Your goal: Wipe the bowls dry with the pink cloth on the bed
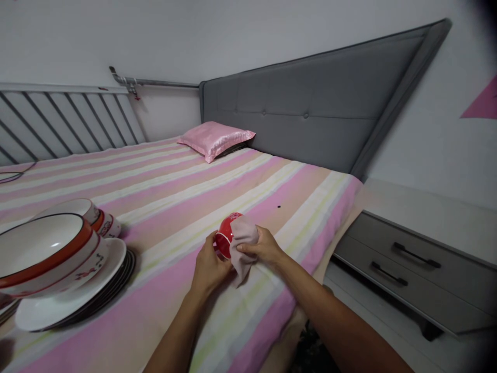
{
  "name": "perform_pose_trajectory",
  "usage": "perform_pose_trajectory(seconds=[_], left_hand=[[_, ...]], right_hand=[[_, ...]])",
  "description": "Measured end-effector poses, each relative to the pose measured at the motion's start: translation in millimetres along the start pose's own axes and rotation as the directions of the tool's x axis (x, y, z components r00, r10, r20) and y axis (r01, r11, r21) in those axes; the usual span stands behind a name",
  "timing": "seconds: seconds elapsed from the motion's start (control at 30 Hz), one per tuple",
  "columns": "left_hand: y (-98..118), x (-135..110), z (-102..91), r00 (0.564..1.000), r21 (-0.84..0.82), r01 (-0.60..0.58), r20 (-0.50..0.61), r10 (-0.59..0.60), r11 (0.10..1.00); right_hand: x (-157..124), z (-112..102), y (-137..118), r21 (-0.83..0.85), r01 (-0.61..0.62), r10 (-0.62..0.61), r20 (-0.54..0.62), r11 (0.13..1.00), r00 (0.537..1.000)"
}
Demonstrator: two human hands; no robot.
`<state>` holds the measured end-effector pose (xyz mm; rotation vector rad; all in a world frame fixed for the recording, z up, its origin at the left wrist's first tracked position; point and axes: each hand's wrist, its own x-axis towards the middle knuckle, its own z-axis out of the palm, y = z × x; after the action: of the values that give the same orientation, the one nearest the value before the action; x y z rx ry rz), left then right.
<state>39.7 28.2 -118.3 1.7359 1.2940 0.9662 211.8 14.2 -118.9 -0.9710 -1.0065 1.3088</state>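
Cradling left hand (210, 267): fingers curled round a glossy red rounded cup (225, 231)
Right hand (267, 246): fingers closed on pale-pink cloth (243, 233), against cup
Red-banded white bowl (73, 264): left of cup

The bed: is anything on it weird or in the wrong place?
Yes: bowls and plates are stacked on the striped sheet, odd for a sleeping place. A tiny dark speck stands out right of the red cup, too small to identify.
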Motion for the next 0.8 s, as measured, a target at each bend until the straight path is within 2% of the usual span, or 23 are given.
perform_pose_trajectory(seconds=[0.13, 0.27, 0.37, 0.47, 0.53, 0.63, 0.8], left_hand=[[5.0, -0.1, -0.4, 1.000, 0.145, -0.016, -0.022, 0.019, 0.989], [7.1, -1.5, 0.1, 0.998, 0.240, -0.048, -0.021, 0.054, 0.970], [5.7, -3.1, -0.3, 0.991, 0.336, -0.113, -0.024, 0.128, 0.935], [0.7, -3.4, -2.4, 0.969, 0.469, -0.213, -0.007, 0.245, 0.857], [-3.0, -2.8, -3.9, 0.934, 0.537, -0.310, 0.020, 0.356, 0.785], [-6.6, -1.2, -5.0, 0.854, 0.602, -0.437, 0.043, 0.519, 0.669], [-9.5, 2.2, -5.9, 0.744, 0.625, -0.562, 0.097, 0.661, 0.541]], right_hand=[[1.1, -1.8, 2.6, -0.045, 0.041, -0.041, -0.009, 0.998, 0.999], [1.0, -3.6, 3.9, -0.008, 0.039, -0.039, 0.004, 0.999, 0.999], [0.8, -4.8, 3.8, 0.002, 0.051, -0.051, -0.005, 0.999, 0.999], [0.9, -5.4, 3.8, -0.011, 0.052, -0.053, -0.013, 0.999, 0.999], [0.8, -5.2, 3.8, -0.024, 0.046, -0.046, -0.025, 0.999, 0.999], [0.1, -4.2, 3.7, -0.023, 0.047, -0.048, -0.030, 0.999, 0.998], [-0.4, -2.7, 5.2, 0.049, 0.041, -0.041, -0.009, 0.998, 0.999]])
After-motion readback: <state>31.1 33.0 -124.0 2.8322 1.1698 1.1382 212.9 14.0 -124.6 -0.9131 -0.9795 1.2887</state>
